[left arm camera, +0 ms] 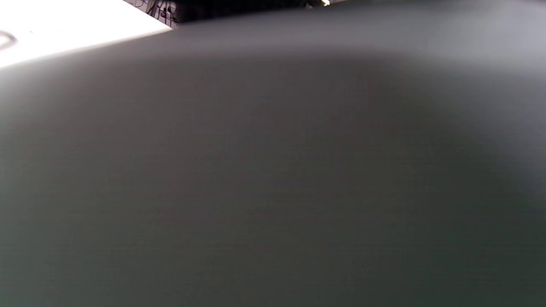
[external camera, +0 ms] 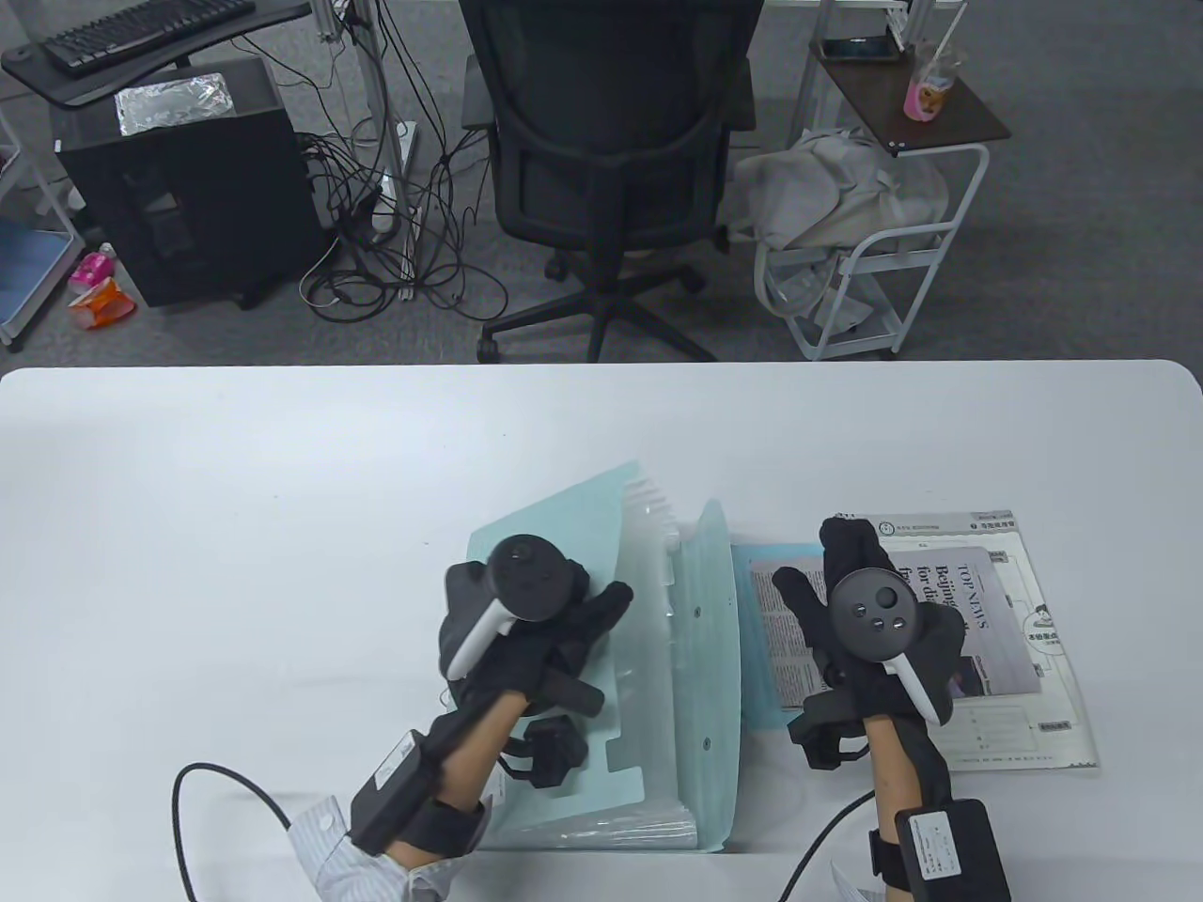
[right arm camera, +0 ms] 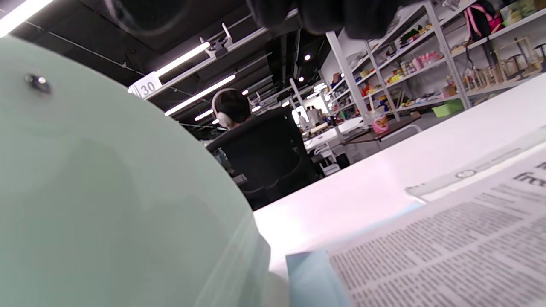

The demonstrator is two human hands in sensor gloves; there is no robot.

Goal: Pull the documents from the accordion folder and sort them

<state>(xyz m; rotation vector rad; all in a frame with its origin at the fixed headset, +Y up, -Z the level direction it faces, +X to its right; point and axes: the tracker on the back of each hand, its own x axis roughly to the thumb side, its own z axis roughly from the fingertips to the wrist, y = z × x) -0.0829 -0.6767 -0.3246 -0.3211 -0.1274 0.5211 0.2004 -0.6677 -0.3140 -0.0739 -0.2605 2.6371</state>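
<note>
A pale teal accordion folder (external camera: 677, 658) lies open in the middle of the table, its pockets fanned out and its flap (right arm camera: 106, 192) raised on its right side. My left hand (external camera: 601, 648) rests flat on the folder's left half with fingers spread and holds nothing. My right hand (external camera: 813, 573) lies flat with fingers stretched on a newspaper page (external camera: 996, 648), which also shows in the right wrist view (right arm camera: 448, 247). The page tops a small pile with a blue sheet (external camera: 752, 554) and a white printed form (external camera: 1034, 742). The left wrist view is a dark blur.
The white table (external camera: 235, 517) reaches to its far edge, where a black office chair (external camera: 611, 141) and a white cart (external camera: 874, 272) stand on the floor beyond. Cables from both wrists trail off the near edge.
</note>
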